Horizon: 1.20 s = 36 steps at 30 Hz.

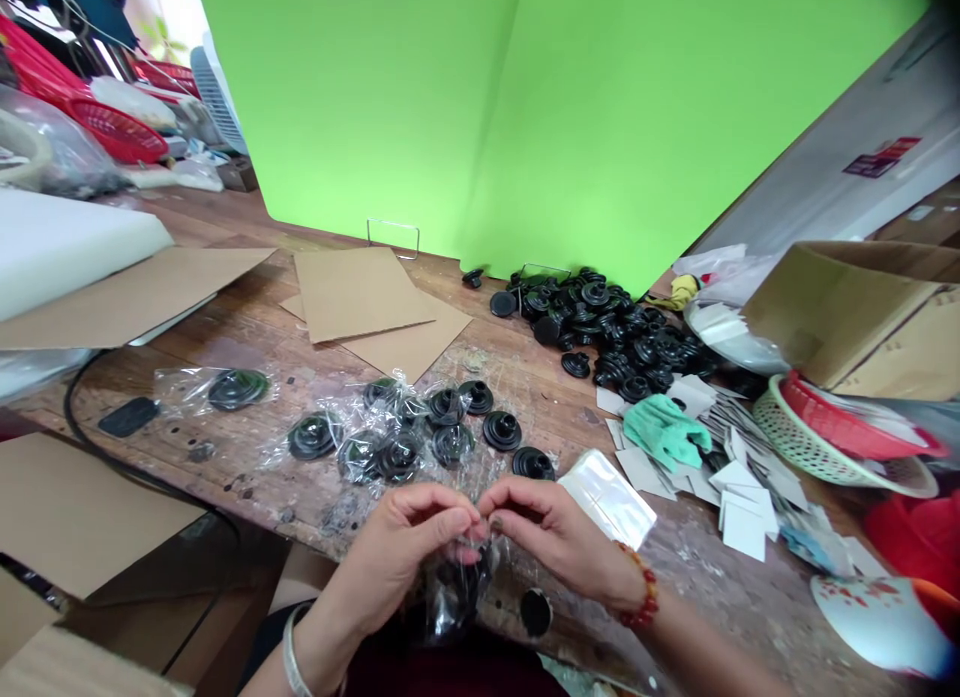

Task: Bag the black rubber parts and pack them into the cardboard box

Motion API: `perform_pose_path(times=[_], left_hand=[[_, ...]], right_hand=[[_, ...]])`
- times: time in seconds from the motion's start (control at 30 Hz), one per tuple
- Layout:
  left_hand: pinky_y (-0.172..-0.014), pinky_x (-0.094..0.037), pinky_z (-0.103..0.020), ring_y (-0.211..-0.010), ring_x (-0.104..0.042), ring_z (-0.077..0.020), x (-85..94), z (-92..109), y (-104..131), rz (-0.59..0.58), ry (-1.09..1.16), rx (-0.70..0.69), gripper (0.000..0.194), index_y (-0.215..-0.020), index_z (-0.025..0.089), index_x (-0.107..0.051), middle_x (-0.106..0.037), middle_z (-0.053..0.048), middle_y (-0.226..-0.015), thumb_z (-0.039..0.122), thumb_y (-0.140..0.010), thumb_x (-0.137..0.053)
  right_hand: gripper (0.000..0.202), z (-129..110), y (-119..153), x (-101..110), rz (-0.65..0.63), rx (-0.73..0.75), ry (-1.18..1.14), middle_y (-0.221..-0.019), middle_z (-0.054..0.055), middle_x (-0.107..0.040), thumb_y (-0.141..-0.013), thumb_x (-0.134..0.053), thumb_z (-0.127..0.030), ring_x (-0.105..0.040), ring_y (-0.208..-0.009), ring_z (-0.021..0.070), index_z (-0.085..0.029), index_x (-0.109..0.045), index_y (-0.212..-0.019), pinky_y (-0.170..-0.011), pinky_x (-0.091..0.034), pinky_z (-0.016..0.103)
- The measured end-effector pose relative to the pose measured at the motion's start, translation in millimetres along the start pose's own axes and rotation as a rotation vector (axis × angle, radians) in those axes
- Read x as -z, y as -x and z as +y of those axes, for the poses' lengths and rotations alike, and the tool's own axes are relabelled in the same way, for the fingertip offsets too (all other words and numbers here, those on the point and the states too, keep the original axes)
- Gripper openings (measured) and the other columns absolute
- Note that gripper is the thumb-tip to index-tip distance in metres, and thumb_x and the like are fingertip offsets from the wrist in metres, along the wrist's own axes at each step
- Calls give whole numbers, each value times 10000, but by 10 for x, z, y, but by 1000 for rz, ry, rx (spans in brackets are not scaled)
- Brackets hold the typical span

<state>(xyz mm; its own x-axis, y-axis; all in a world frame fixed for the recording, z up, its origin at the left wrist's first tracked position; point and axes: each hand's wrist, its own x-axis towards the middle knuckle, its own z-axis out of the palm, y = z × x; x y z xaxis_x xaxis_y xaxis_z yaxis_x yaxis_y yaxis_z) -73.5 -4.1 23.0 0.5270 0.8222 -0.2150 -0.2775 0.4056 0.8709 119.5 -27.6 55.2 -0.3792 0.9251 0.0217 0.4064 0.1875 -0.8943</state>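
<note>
At the table's front edge, my left hand (429,527) and my right hand (551,532) meet with fingertips pinched. Between them they hold the top of a clear plastic bag (450,617), which hangs below with a dark part inside, partly hidden. Just beyond my hands lie several bagged black round stepped parts (397,455) and a few bare ones, among them a black ribbed disc (502,430). A stack of flat clear bags (611,497) rests right of my right hand. Farther left is another bagged black part (237,388).
A heap of black parts (600,322) lies before green panels (585,107). On the right are white cards (742,497), a green cloth (666,430), baskets (817,447) and a cardboard box (840,317). Cardboard sheets (360,295) and a black cable (112,457) lie left.
</note>
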Motion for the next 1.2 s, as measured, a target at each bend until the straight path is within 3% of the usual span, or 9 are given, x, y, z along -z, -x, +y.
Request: perform_pose_path(times=[0.17,0.4,0.53,0.63,0.77,0.87,0.97,1.07,1.2], left_hand=[[-751,-469,-265,-770,-638,-172,35,233,-52,41,-652,-330,146,-769,218,-727,-717,-33,-794,328,-818,-645],[-681,-490,-248,-686,-635,-143,-222,681,-593,401,-797,-646,94,-753,194,-699,-716,-5,-752,270,-786,-655],[-672,-504,-234,-703,-654,-141,-50,740,-933,661,-564,-684,146,-790,170,-661,-697,-7,-751,313,-763,-662],[-718,-492,-259,-746,-654,-162,226,652,-1015,749,-733,-596,172,-797,186,-655,-698,-12,-780,354,-761,-650],[-756,-476,-338,-753,-635,-223,559,481,-970,593,-1243,-348,135,-764,212,-654,-681,-29,-773,337,-778,-606],[-884,-450,-423,-950,-588,-292,596,402,-865,499,-1491,-494,221,-949,185,-658,-638,-101,-953,335,-816,-564],[-992,-389,-453,-1099,-510,-299,384,339,-649,559,-1465,-743,320,-1115,157,-614,-568,-140,-1126,325,-850,-554],[-996,-393,-376,-1089,-523,-234,76,194,-353,431,-1300,-831,203,-1040,190,-634,-577,-97,-1126,254,-859,-570],[-864,-457,-270,-967,-587,-167,-162,-151,-67,52,-977,-476,143,-970,241,-644,-642,-33,-1006,271,-896,-526]], right_hand=[[170,-155,-42,279,23,82,-14,-884,39,-632,-896,-542,-179,-592,-775,139,-220,-705,-917,-684,-475,272],[103,90,-76,631,624,51,192,-930,37,-604,-862,-614,-257,-568,-782,146,-201,-642,-944,-669,-464,276],[88,385,253,755,562,9,565,-823,35,-615,-883,-586,-199,-542,-813,180,-182,-645,-821,-753,-427,332],[110,663,535,704,473,-63,701,-824,50,-606,-878,-596,-178,-522,-843,205,-177,-664,-792,-769,-416,355],[124,968,743,519,470,-79,774,-891,75,-608,-886,-592,-187,-499,-868,219,-177,-700,-828,-776,-422,363],[133,1058,758,386,528,-83,804,-908,87,-600,-892,-575,-174,-489,-881,225,-162,-694,-832,-794,-421,373],[203,1051,717,312,534,-118,828,-824,80,-576,-914,-511,-156,-483,-835,219,-144,-652,-769,-772,-414,369],[242,1036,684,313,534,-169,874,-786,84,-560,-919,-459,-159,-486,-800,224,-137,-598,-723,-775,-400,388],[263,1096,681,394,600,-264,651,-725,60,-554,-904,-461,-208,-517,-730,206,-156,-568,-670,-698,-399,340]])
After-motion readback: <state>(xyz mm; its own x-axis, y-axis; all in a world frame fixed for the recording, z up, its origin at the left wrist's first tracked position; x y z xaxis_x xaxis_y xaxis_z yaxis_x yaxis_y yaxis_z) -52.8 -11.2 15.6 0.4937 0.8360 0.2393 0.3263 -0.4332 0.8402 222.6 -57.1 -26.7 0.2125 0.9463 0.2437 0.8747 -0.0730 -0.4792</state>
